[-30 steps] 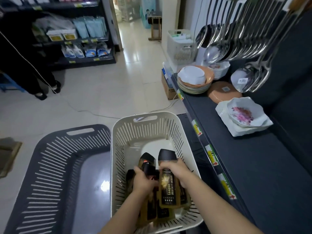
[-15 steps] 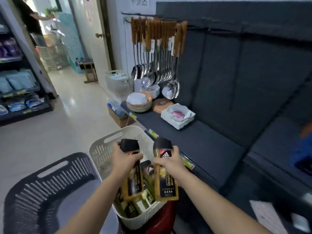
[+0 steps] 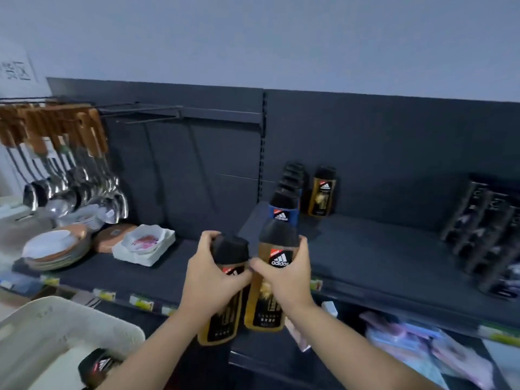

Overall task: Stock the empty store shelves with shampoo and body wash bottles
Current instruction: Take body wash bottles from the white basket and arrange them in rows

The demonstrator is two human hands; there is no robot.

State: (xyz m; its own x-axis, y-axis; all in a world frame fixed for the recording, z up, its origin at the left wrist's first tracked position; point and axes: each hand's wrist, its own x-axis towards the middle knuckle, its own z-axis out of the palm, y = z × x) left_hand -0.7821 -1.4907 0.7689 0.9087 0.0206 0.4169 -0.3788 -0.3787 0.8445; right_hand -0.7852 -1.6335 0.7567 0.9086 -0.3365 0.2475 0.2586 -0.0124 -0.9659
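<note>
My left hand (image 3: 209, 280) grips a gold bottle with a black cap (image 3: 225, 319) upright. Beside it, my right hand (image 3: 284, 277) grips a second gold bottle (image 3: 277, 249) of the same kind. Both are held in the air in front of the dark shelf (image 3: 380, 254). On that shelf stands a row of blue bottles with black caps (image 3: 284, 204), and one gold bottle (image 3: 323, 192) at the back next to them. A white basket (image 3: 36, 330) at the lower left holds another black-capped bottle (image 3: 98, 367).
Ladles (image 3: 70, 175) hang from hooks at the left above stacked plates (image 3: 56, 246) and a white floral dish (image 3: 146, 243). Dark packs (image 3: 489, 220) stand at the shelf's right. Price tags line the shelf edge. A lower shelf holds purple packets (image 3: 422, 339).
Both hands have lifted the two gold bottles out of the white basket and up to shelf height. My view has swung right and up, from the basket to the shelf.
</note>
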